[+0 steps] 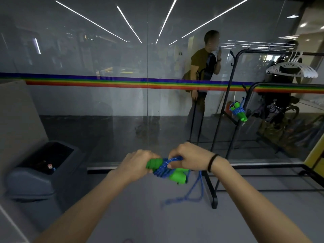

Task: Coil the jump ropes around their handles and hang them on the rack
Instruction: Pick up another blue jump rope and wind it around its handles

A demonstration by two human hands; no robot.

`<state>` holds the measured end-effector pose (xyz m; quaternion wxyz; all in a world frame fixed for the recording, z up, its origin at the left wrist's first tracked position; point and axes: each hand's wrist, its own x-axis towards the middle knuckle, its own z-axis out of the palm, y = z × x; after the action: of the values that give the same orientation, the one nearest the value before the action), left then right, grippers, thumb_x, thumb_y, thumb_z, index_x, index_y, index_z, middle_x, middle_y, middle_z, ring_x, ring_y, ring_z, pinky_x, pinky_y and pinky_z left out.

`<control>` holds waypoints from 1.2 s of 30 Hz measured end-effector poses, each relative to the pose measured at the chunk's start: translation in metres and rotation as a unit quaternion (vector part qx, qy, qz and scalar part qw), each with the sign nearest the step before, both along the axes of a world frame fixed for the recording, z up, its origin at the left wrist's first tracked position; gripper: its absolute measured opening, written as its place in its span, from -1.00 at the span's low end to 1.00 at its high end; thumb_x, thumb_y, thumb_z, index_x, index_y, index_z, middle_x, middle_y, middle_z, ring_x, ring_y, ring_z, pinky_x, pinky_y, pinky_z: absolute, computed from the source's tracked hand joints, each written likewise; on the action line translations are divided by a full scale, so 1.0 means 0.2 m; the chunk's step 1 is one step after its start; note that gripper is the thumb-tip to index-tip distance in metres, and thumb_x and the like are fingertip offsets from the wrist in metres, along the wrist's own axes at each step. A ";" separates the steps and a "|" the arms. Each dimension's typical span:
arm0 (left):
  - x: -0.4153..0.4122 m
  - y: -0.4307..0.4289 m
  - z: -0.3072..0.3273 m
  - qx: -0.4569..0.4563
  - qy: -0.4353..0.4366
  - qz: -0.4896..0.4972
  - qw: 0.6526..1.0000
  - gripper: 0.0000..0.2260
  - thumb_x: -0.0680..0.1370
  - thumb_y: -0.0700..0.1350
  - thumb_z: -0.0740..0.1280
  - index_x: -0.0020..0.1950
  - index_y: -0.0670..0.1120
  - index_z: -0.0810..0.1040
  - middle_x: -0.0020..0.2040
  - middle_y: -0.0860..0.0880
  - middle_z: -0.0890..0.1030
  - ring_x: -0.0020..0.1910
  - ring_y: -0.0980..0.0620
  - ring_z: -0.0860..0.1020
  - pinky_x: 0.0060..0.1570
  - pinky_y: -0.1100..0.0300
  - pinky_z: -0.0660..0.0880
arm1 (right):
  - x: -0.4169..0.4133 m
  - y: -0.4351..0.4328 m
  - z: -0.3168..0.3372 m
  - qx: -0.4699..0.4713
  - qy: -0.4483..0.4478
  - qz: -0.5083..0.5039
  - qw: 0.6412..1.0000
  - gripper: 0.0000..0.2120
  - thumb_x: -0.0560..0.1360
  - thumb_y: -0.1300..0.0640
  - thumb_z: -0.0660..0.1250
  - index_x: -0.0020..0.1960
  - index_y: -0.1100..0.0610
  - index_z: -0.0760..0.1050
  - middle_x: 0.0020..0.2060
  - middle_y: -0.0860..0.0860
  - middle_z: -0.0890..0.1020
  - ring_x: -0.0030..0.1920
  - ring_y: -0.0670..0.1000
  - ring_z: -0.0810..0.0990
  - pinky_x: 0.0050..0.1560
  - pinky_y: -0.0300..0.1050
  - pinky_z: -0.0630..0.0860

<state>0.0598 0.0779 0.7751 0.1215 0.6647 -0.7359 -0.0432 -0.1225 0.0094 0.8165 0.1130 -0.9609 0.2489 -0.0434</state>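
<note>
The jump rope being worked is held in front of the person, above the grey floor and to the left of the black rack point(226, 123). The left hand point(138, 163) grips one end of the paired green handles point(178, 176), its fingers curled round them. The right hand point(190, 157) pinches a turn of the blue cord point(163, 170) where it crosses the handles. Several turns are wound on. A loose tail point(194, 193) hangs below the right hand. A second jump rope point(238, 111), coiled, hangs on the rack.

Handling: the cord looks light, soft and braided. It is likely to hold no shape and to slacken if tension drops. The handles appear stiff and offer the firm hold. Clamp both handles together in one hand. Take the cord close to the bundle, not at the end of the tail. Coiling is judged nearly complete; securing the tail and hanging the bundle are not yet done.
</note>
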 end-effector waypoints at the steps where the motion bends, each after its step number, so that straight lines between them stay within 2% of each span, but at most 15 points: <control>1: 0.00 0.00 0.00 0.014 0.002 -0.044 0.999 -0.68 0.40 -0.19 0.36 0.11 0.09 0.54 0.06 0.03 0.59 0.11 -0.04 0.54 -0.01 0.08 0.49 | 0.00 -0.01 0.02 0.014 -0.019 0.006 1.000 -0.79 0.43 -0.05 0.37 -0.07 0.09 0.62 -0.18 0.07 0.67 -0.20 -0.04 0.54 -0.15 -0.13 0.42; 4: 0.01 0.02 0.01 0.036 0.062 -0.151 0.986 -0.77 0.35 -0.26 0.39 -0.05 -0.02 0.56 -0.08 0.03 0.56 -0.06 0.06 0.55 -0.08 0.14 0.47 | -0.01 -0.08 0.01 0.097 -0.101 0.006 0.990 -0.83 0.29 -0.05 0.49 -0.24 0.03 0.64 -0.32 0.03 0.67 -0.31 -0.10 0.52 -0.22 -0.16 0.41; 7: 0.03 0.05 0.02 0.020 0.203 -0.192 0.960 -0.78 0.35 -0.23 0.46 -0.04 -0.06 0.58 -0.13 0.01 0.56 -0.15 0.12 0.54 -0.13 0.23 0.44 | -0.05 -0.13 -0.02 0.225 -0.183 -0.011 0.957 -0.85 0.26 -0.02 0.50 -0.32 0.04 0.61 -0.41 0.04 0.58 -0.36 -0.03 0.44 -0.31 -0.18 0.32; 10: 0.02 0.07 0.04 -0.004 0.387 -0.178 0.905 -0.73 0.36 -0.27 0.48 0.03 -0.12 0.60 -0.12 0.05 0.61 -0.13 0.18 0.54 -0.08 0.31 0.46 | -0.10 -0.11 -0.09 0.310 -0.306 -0.042 0.899 -0.62 0.29 -0.15 0.45 -0.44 0.16 0.58 -0.62 -0.12 0.56 -0.48 -0.24 0.49 -0.29 -0.20 0.43; 11: 0.02 0.08 0.05 -0.016 0.426 -0.164 0.890 -0.70 0.36 -0.29 0.48 0.07 -0.15 0.59 -0.09 0.05 0.63 -0.11 0.19 0.55 -0.05 0.32 0.47 | -0.10 -0.10 -0.12 0.324 -0.330 -0.078 0.883 -0.33 -0.14 -0.46 0.44 -0.46 0.15 0.53 -0.71 -0.13 0.50 -0.51 -0.24 0.49 -0.22 -0.16 0.44; 12: 0.01 0.08 0.04 -0.030 0.454 -0.145 0.879 -0.67 0.36 -0.31 0.48 0.10 -0.18 0.58 -0.07 0.03 0.64 -0.10 0.18 0.55 -0.03 0.33 0.48 | -0.09 -0.11 -0.15 0.309 -0.357 -0.113 0.874 -0.70 0.44 0.06 0.38 -0.42 0.15 0.46 -0.74 -0.14 0.46 -0.52 -0.21 0.47 -0.25 -0.17 0.44; 13: 0.00 0.08 0.04 -0.044 0.475 -0.121 0.870 -0.67 0.37 -0.31 0.47 0.12 -0.21 0.57 -0.06 0.00 0.64 -0.11 0.17 0.56 -0.04 0.35 0.49 | -0.09 -0.11 -0.16 0.309 -0.330 -0.106 0.886 -0.44 0.47 0.63 -0.14 -0.40 0.14 0.39 -0.74 -0.14 0.43 -0.55 -0.20 0.41 -0.43 -0.24 0.38; 14: -0.01 0.07 0.03 -0.056 0.498 -0.092 0.860 -0.69 0.39 -0.33 0.45 0.11 -0.25 0.56 -0.08 -0.04 0.64 -0.14 0.15 0.57 -0.08 0.35 0.50 | -0.09 -0.11 -0.19 0.293 -0.301 -0.083 0.904 -0.65 0.57 0.24 0.14 -0.39 0.13 0.36 -0.71 -0.13 0.39 -0.59 -0.19 0.32 -0.52 -0.30 0.26; 15: -0.02 0.06 0.03 -0.063 0.526 -0.060 0.846 -0.73 0.41 -0.34 0.42 0.10 -0.29 0.55 -0.13 -0.06 0.64 -0.19 0.12 0.58 -0.13 0.35 0.52 | -0.09 -0.11 -0.21 0.337 -0.286 -0.072 0.894 -0.66 0.59 0.21 0.11 -0.36 0.14 0.38 -0.68 -0.12 0.35 -0.60 -0.19 0.24 -0.54 -0.32 0.16; 18: -0.05 0.03 0.02 -0.086 0.592 0.028 0.800 -0.82 0.46 -0.32 0.36 0.05 -0.32 0.53 -0.30 -0.02 0.66 -0.35 0.07 0.62 -0.29 0.25 0.57 | -0.07 -0.07 -0.19 0.310 -0.251 -0.110 0.910 -0.66 0.61 0.08 0.05 -0.28 0.11 0.42 -0.64 -0.11 0.33 -0.59 -0.18 0.20 -0.55 -0.35 0.13; 22: -0.03 0.00 0.00 -0.167 0.400 0.125 0.893 -0.83 0.43 -0.12 0.45 -0.03 -0.14 0.58 -0.30 -0.07 0.65 -0.30 -0.03 0.63 -0.22 0.14 0.54 | -0.06 -0.05 -0.18 0.167 -0.143 -0.079 0.972 -0.70 0.59 0.06 0.12 -0.32 -0.03 0.40 -0.52 -0.11 0.40 -0.52 -0.19 0.35 -0.37 -0.35 0.30; 25: -0.02 0.02 0.01 -0.139 0.211 0.180 0.951 -0.67 0.44 0.03 0.39 0.17 0.01 0.48 -0.06 -0.09 0.64 -0.02 -0.16 0.59 -0.05 0.03 0.51 | -0.07 -0.04 -0.14 0.047 -0.053 -0.051 0.996 -0.75 0.56 0.01 0.16 -0.27 -0.01 0.42 -0.42 -0.06 0.43 -0.34 -0.08 0.43 -0.20 -0.16 0.38; 30: 0.00 0.04 0.00 -0.066 -0.010 0.085 0.994 -0.50 0.47 -0.02 0.36 0.36 0.23 0.31 0.25 0.04 0.55 0.25 -0.05 0.49 0.10 0.11 0.43 | -0.07 -0.05 -0.02 -0.024 0.012 -0.013 1.000 -0.78 0.49 -0.09 0.27 -0.06 0.03 0.58 -0.21 0.07 0.62 -0.21 -0.04 0.46 -0.16 -0.10 0.40; 32: 0.01 0.04 0.00 -0.019 -0.016 0.001 1.000 -0.50 0.45 -0.06 0.38 0.34 0.24 0.35 0.25 0.12 0.54 0.25 0.04 0.48 0.11 0.12 0.43 | -0.08 -0.09 0.02 -0.015 -0.011 -0.005 1.000 -0.76 0.42 -0.13 0.34 -0.11 0.02 0.61 -0.21 0.04 0.66 -0.21 -0.05 0.52 -0.11 -0.05 0.48; 36: 0.03 0.03 0.00 0.041 0.143 -0.167 0.975 -0.53 0.40 -0.17 0.46 0.29 0.04 0.49 -0.10 0.26 0.54 -0.08 0.38 0.48 -0.04 0.41 0.38 | -0.07 -0.14 0.03 0.159 -0.123 0.026 0.979 -0.91 0.31 0.03 0.48 -0.25 0.04 0.65 -0.33 -0.04 0.67 -0.28 -0.10 0.58 -0.12 -0.18 0.47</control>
<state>0.0659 0.0842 0.7745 0.1890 0.5238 -0.8090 -0.1881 -0.1372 -0.0188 0.8232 0.2952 -0.9241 0.2116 -0.1184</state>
